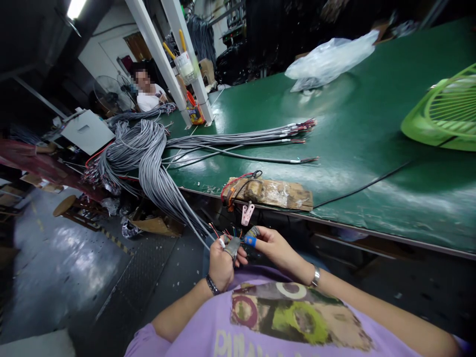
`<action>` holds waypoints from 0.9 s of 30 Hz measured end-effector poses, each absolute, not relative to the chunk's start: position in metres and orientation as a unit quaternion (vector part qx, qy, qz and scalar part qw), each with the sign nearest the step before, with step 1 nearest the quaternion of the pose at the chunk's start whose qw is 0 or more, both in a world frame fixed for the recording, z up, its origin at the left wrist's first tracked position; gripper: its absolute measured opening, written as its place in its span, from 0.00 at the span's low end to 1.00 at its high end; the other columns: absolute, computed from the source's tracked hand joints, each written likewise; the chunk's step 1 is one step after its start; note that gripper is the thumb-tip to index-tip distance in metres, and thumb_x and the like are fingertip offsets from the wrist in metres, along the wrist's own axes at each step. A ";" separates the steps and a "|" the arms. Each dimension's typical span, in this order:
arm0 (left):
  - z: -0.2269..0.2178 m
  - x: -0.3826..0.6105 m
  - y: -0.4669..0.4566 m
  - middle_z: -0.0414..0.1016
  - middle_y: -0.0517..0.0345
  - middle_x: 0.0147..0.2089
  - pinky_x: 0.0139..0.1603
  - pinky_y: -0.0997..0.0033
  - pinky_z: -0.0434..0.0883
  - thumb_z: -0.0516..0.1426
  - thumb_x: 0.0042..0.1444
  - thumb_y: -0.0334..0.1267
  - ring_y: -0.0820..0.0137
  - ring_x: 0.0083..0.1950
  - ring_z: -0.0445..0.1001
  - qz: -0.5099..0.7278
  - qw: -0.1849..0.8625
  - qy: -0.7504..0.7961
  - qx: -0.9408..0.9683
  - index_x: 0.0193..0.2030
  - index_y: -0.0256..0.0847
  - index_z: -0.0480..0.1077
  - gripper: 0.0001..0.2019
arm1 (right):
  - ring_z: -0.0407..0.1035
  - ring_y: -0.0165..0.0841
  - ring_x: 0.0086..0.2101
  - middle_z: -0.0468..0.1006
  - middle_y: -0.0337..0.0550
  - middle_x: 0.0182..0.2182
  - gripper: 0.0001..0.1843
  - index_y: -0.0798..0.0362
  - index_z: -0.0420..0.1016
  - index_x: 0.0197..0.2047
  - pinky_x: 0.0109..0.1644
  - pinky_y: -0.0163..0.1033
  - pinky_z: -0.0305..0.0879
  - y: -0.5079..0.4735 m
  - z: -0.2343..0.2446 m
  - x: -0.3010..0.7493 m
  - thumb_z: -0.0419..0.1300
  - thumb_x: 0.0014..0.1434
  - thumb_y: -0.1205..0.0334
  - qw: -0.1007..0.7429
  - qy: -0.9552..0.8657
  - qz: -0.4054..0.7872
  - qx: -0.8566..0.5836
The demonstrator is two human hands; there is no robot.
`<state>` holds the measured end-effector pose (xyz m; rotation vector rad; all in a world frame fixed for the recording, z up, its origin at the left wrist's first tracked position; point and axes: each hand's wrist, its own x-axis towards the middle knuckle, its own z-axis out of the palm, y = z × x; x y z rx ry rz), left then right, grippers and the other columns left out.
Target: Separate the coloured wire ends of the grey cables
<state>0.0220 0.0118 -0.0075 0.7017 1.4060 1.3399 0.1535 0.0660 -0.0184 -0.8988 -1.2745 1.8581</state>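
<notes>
My left hand (222, 260) is closed around the end of a grey cable (199, 233), in front of my body and just off the table edge. Thin coloured wires (235, 233) fan out from that stripped end. My right hand (268, 244) pinches at the wire tips, with wrapped thumb and finger; which wire it grips is too small to tell. From my left hand the cable runs back to a thick bundle of grey cables (152, 163) draped over the table edge. More grey cables (238, 139) lie on the table with stripped ends pointing right.
A wooden block (286, 194) with red and black leads and a pink clip (247, 214) sits at the edge of the green table (357, 183). A green fan (442, 111) and a plastic bag (330, 57) are on it. White posts (176, 64) rise behind; a person (148, 96) sits beyond.
</notes>
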 end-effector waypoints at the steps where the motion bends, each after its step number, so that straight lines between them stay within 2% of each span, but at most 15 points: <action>1: -0.008 0.021 0.011 0.69 0.63 0.17 0.13 0.81 0.52 0.61 0.46 0.49 0.78 0.13 0.65 0.553 0.511 0.587 0.299 0.29 0.38 0.64 0.17 | 0.58 0.26 0.23 0.68 0.35 0.21 0.20 0.55 0.68 0.27 0.28 0.34 0.55 0.066 -0.018 0.154 0.64 0.46 0.46 0.350 -0.487 0.718 -0.353; 6: -0.011 0.018 0.007 0.71 0.61 0.19 0.14 0.81 0.53 0.60 0.48 0.50 0.78 0.14 0.66 0.515 0.506 0.595 0.355 0.26 0.37 0.64 0.17 | 0.58 0.25 0.22 0.69 0.35 0.23 0.19 0.55 0.70 0.32 0.26 0.33 0.54 0.068 -0.009 0.153 0.64 0.46 0.47 0.325 -0.491 0.729 -0.350; 10: -0.012 0.019 0.007 0.72 0.61 0.19 0.14 0.80 0.54 0.60 0.48 0.49 0.78 0.14 0.66 0.494 0.515 0.592 0.375 0.27 0.38 0.65 0.16 | 0.58 0.26 0.20 0.67 0.34 0.18 0.18 0.54 0.69 0.27 0.26 0.34 0.54 0.069 -0.002 0.147 0.65 0.45 0.47 0.309 -0.505 0.738 -0.323; 14: -0.012 0.018 0.007 0.71 0.61 0.18 0.14 0.81 0.54 0.60 0.48 0.49 0.78 0.14 0.67 0.503 0.516 0.592 0.361 0.26 0.38 0.65 0.16 | 0.53 0.24 0.19 0.62 0.31 0.16 0.18 0.54 0.65 0.23 0.24 0.33 0.52 0.075 -0.011 0.149 0.65 0.43 0.49 0.391 -0.430 0.707 -0.403; 16: -0.009 0.016 0.006 0.71 0.61 0.18 0.14 0.81 0.54 0.60 0.48 0.49 0.78 0.14 0.67 0.501 0.520 0.591 0.359 0.25 0.37 0.65 0.16 | 0.51 0.23 0.19 0.59 0.30 0.16 0.18 0.53 0.63 0.23 0.24 0.32 0.54 0.079 -0.016 0.154 0.65 0.45 0.49 0.423 -0.363 0.715 -0.422; 18: -0.004 0.015 0.005 0.71 0.60 0.17 0.13 0.81 0.54 0.60 0.48 0.49 0.78 0.14 0.67 0.495 0.532 0.585 0.361 0.25 0.37 0.65 0.16 | 0.55 0.23 0.20 0.63 0.32 0.18 0.18 0.53 0.65 0.25 0.26 0.32 0.59 0.084 -0.019 0.158 0.64 0.46 0.48 0.419 -0.314 0.754 -0.397; 22: 0.013 0.014 0.010 0.71 0.60 0.17 0.13 0.81 0.53 0.61 0.46 0.48 0.77 0.13 0.67 0.490 0.572 0.554 0.355 0.25 0.37 0.66 0.15 | 0.64 0.27 0.25 0.73 0.42 0.29 0.22 0.55 0.71 0.31 0.31 0.34 0.64 0.093 -0.014 0.160 0.60 0.50 0.42 0.361 -0.273 0.829 -0.328; 27: 0.028 0.017 0.022 0.71 0.60 0.16 0.11 0.81 0.50 0.62 0.43 0.48 0.77 0.12 0.65 0.503 0.594 0.533 0.332 0.25 0.37 0.65 0.16 | 0.65 0.28 0.27 0.73 0.42 0.27 0.23 0.56 0.75 0.35 0.31 0.33 0.63 0.103 -0.004 0.149 0.61 0.51 0.42 0.360 -0.289 0.849 -0.258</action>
